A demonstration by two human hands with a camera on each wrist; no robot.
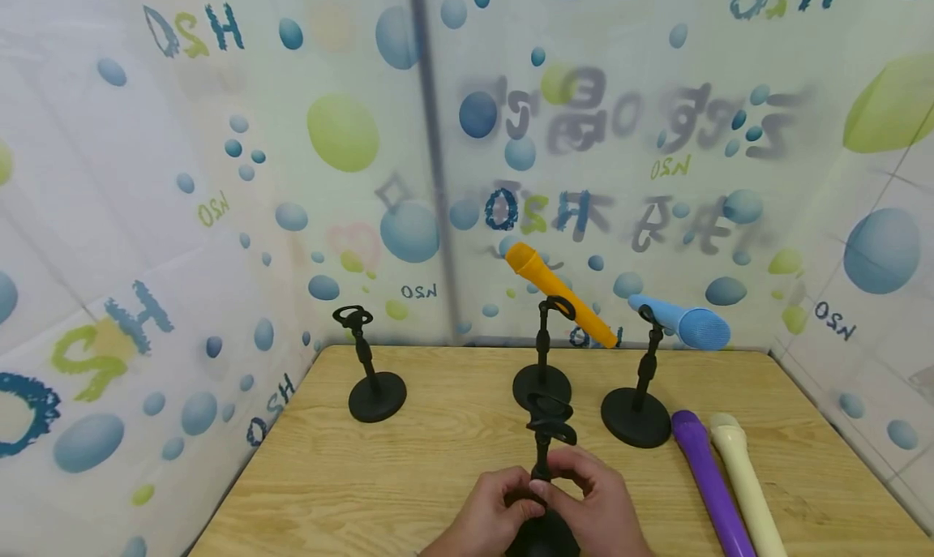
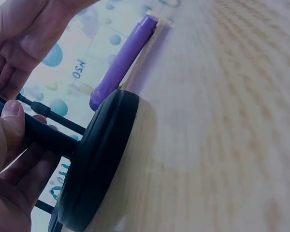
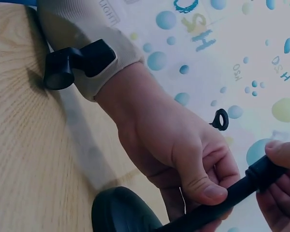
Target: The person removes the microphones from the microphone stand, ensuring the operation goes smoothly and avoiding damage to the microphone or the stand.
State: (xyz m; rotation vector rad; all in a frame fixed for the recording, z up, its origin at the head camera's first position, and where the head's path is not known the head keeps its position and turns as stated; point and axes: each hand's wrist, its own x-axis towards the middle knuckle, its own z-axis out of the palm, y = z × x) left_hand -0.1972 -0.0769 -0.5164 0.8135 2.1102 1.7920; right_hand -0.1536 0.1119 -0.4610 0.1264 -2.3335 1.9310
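A black desktop microphone stand (image 1: 541, 460) stands upright at the near edge of the view, between both hands. My left hand (image 1: 492, 508) holds its pole low, thumb along the shaft, just above the round base (image 2: 99, 162). Higher up, my right hand (image 1: 598, 500) pinches the collar (image 3: 262, 173) of the pole with thumb and fingers. The clip (image 1: 550, 427) at the top overlaps the base of the stand behind it in the head view. Part of the near base is hidden by the hands.
Behind, one stand (image 1: 542, 346) bears an orange microphone (image 1: 562, 291), another (image 1: 645, 370) a blue microphone (image 1: 696, 327). A further stand (image 1: 365, 354) is at back left. A purple microphone (image 1: 711, 480) and a cream one (image 1: 747, 484) lie right on the wooden table (image 1: 328, 492). Patterned curtains surround it.
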